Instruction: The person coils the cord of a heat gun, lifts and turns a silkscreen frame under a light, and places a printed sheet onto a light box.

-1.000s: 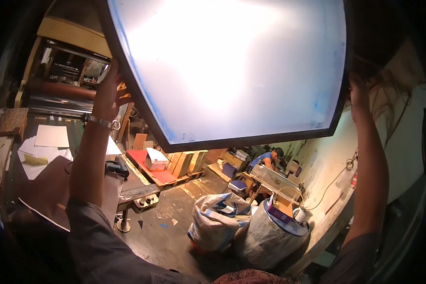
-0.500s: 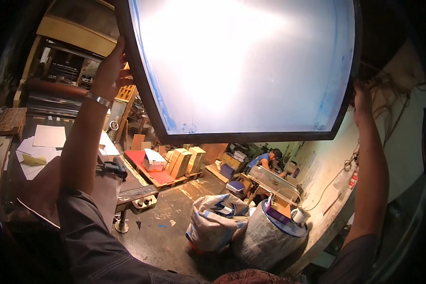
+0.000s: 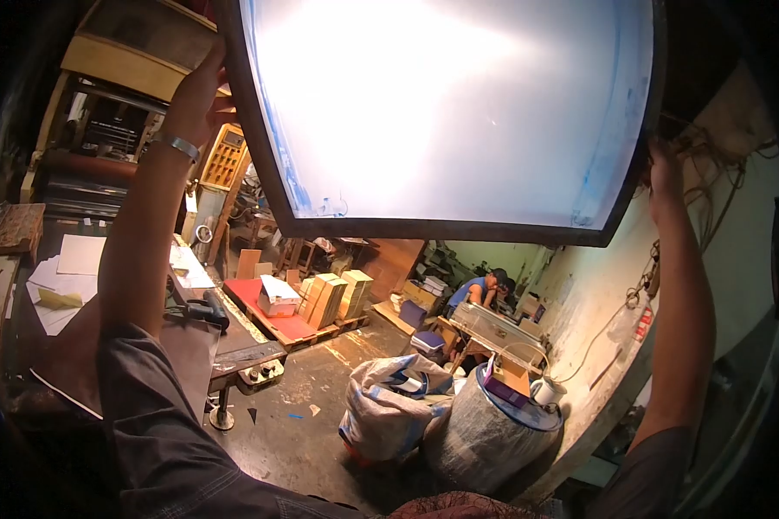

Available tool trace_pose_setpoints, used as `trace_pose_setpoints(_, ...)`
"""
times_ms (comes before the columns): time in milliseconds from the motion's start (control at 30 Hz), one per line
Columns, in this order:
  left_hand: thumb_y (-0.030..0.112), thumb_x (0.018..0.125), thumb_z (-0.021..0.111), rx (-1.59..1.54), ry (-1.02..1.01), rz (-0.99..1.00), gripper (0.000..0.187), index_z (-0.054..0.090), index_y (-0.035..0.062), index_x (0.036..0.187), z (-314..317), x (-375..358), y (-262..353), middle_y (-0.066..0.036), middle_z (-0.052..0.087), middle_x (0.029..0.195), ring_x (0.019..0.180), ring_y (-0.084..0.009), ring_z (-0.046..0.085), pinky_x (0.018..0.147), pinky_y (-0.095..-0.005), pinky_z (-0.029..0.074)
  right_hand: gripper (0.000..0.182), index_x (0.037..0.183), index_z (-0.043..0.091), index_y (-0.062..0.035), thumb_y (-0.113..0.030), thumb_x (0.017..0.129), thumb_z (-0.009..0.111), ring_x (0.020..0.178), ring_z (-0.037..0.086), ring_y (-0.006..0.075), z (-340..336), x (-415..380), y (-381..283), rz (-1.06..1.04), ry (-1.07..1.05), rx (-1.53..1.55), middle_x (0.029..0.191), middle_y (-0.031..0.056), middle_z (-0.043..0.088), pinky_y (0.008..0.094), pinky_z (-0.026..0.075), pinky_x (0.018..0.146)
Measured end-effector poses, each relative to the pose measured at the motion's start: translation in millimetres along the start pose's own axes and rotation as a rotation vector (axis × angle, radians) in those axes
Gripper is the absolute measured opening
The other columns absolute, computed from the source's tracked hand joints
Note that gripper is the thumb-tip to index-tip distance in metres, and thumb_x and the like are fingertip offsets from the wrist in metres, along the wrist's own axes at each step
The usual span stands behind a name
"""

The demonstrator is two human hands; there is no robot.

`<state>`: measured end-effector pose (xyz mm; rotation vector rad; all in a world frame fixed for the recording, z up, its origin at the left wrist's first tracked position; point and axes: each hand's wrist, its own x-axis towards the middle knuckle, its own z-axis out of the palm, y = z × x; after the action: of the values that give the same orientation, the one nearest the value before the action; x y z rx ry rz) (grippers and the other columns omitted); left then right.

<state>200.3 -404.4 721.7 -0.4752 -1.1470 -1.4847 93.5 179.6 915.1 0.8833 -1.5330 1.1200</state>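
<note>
A large screen printing frame [image 3: 446,228] with a dark border is held up before me, its top cut off by the view. Bright light glows through its pale mesh [image 3: 459,130], and blue stains run along the mesh's side edges and lower corners. My left hand [image 3: 202,99], a metal band at the wrist, grips the frame's left side, its fingers partly behind the border. On the opposite side my right hand [image 3: 663,177] is closed on the border, with most of its fingers hidden. Both arms are raised.
To the left is a work table [image 3: 177,355] with white papers [image 3: 82,255]. Stacks of cut paper [image 3: 325,298] rest on a red-topped pallet. Below the frame stand a woven sack [image 3: 385,415] and a wrapped drum [image 3: 489,445]. Further back, a person [image 3: 472,292] bends over a bench.
The screen printing frame has risen slightly and tilted, its lower left corner moving up and left. Both hands have gone up with it, and more of the room shows beneath.
</note>
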Motion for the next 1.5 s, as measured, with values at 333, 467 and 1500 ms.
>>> trace_pose_setpoints(333,0.064,0.088,0.055,0.087,0.062,0.069,0.064,0.06,0.0116,0.124,3.9,21.4,13.5,-0.003,0.062,0.109,0.091,-0.021,0.067,0.067,-0.0333,0.061,0.044,0.132,0.054,-0.012,-0.039,0.098,0.052,0.079,0.057,0.0106,-4.0,6.1,5.3,0.034,0.048,0.034,0.109,0.0005,0.063,0.0269,0.043,0.07)
trace_pose_setpoints(467,0.064,0.088,0.054,0.092,0.052,0.083,0.064,0.059,0.0117,0.124,-4.6,30.9,18.6,-0.004,0.063,0.112,0.09,-0.0202,0.067,0.066,-0.0316,0.061,0.048,0.139,0.051,-0.0168,-0.04,0.096,0.051,0.081,0.051,0.0109,-1.8,16.6,16.2,0.05,0.036,0.07,0.114,-0.0001,0.06,0.0282,0.041,0.073)
trace_pose_setpoints(1500,0.064,0.091,0.049,0.128,0.279,0.015,0.058,0.062,0.0141,0.118,-54.8,50.0,19.4,-0.002,0.064,0.107,0.083,-0.0173,0.063,0.061,-0.0295,0.055,0.042,0.126,0.062,-0.0113,-0.038,0.093,0.06,0.081,0.052,0.0096,68.3,-45.0,-21.3,0.001,0.053,0.089,0.104,-0.0009,0.062,0.026,0.043,0.068)
